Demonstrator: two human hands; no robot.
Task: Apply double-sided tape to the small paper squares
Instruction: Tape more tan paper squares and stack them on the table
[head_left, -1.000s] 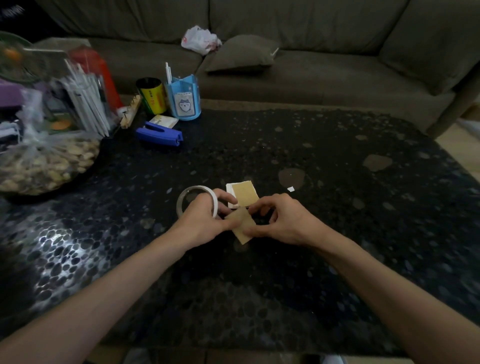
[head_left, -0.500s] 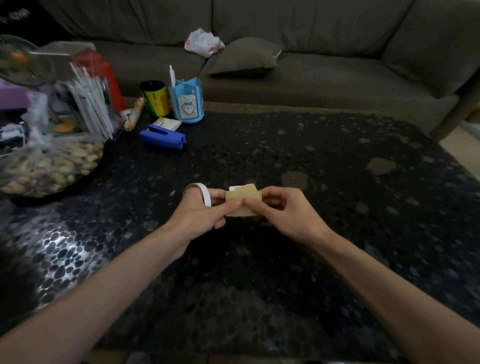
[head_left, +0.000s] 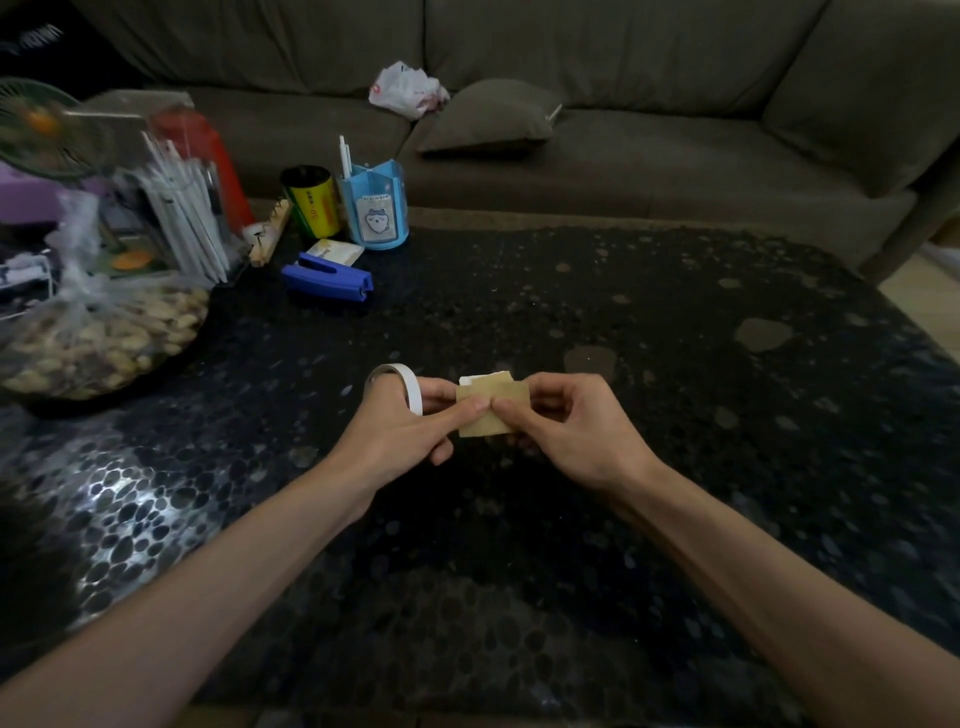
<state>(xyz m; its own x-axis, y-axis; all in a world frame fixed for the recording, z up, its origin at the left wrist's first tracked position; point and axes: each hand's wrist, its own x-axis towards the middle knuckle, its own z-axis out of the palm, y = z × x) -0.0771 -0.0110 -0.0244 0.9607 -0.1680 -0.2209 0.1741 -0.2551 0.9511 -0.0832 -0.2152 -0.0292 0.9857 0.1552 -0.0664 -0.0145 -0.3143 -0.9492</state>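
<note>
Centre of frame: one tan paper square (head_left: 491, 413) is held up off the table (head_left: 675, 374), between both hands. The left hand (head_left: 400, 441) pinches its left edge between thumb and forefinger. The white tape roll (head_left: 404, 385) is looped over that hand's fingers, just left of the square. The right hand (head_left: 571, 428) pinches the square near its middle, fingers curled.

We see no tape strip on the face turned to us, and we cannot tell whether the far side has one. We judge taping of this square in progress, not finished. A white-edged second piece (head_left: 485, 378) peeks above the square's upper edge and looks untaped, so more work remains.

Upper left of frame: blue stapler (head_left: 327, 275), blue pen holder (head_left: 373, 210), bag of nuts (head_left: 98, 338).
</note>
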